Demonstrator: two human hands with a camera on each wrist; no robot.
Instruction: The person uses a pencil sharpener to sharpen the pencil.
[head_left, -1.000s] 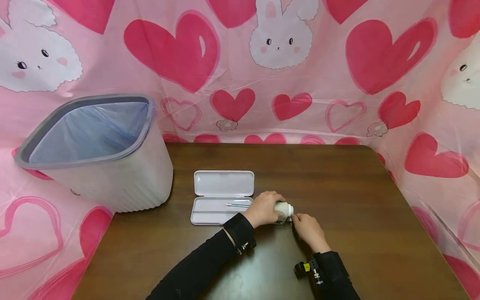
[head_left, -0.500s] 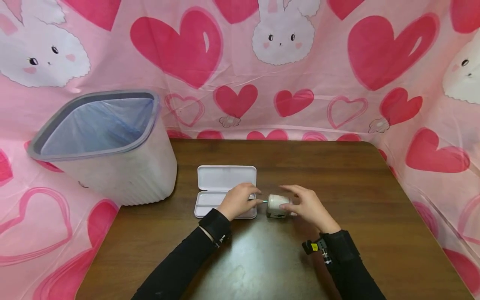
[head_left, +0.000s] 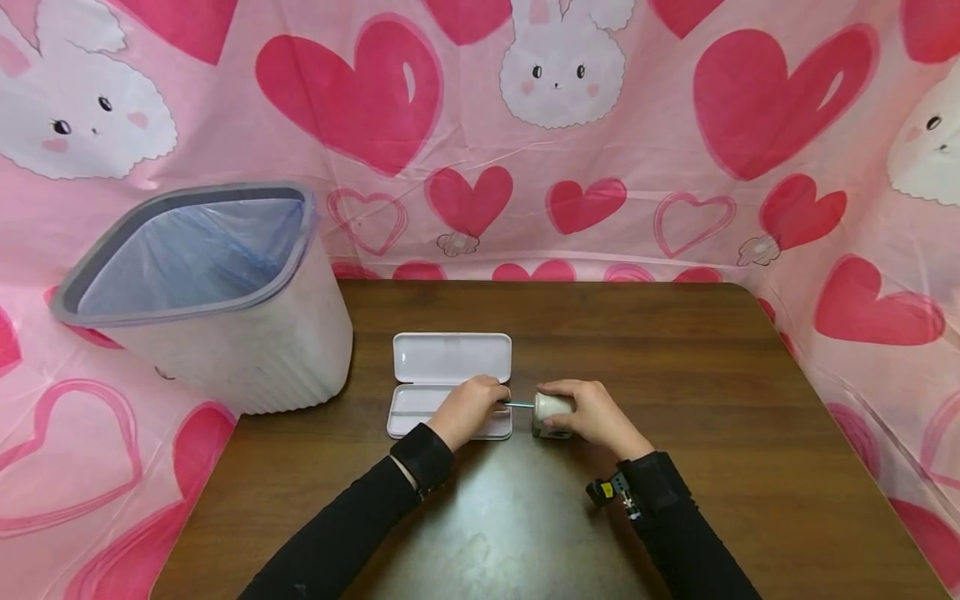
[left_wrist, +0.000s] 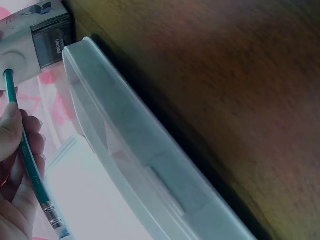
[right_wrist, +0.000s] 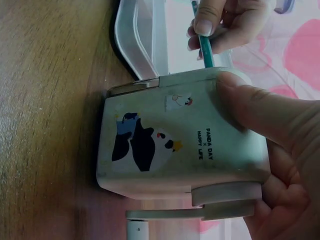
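A teal pencil (left_wrist: pixel 31 167) with a metal eraser end is pinched between the thumb and fingers of my left hand (head_left: pixel 471 408). Its front end sits in the round hole of a whitish crank pencil sharpener (right_wrist: pixel 150 135), so the tip is hidden. Panda pictures and small lettering show on the sharpener's side in the right wrist view. My right hand (head_left: pixel 600 418) grips the sharpener's body from the right, thumb on top. The crank handle (right_wrist: pixel 165 215) is at the end away from the pencil. Below my left hand is an open white pencil case (head_left: pixel 452 358), partly covered by it.
A pale waste bin (head_left: pixel 247 358) with a blue liner stands at the left of the brown wooden table (head_left: pixel 675 350). Pink cloth (head_left: pixel 480 108) with hearts and rabbits hangs behind and at the sides.
My left hand has left the sharpener, picked the pencil out of the case and brought its end into the hole. My right hand has moved from the crank end to grip the sharpener's body.
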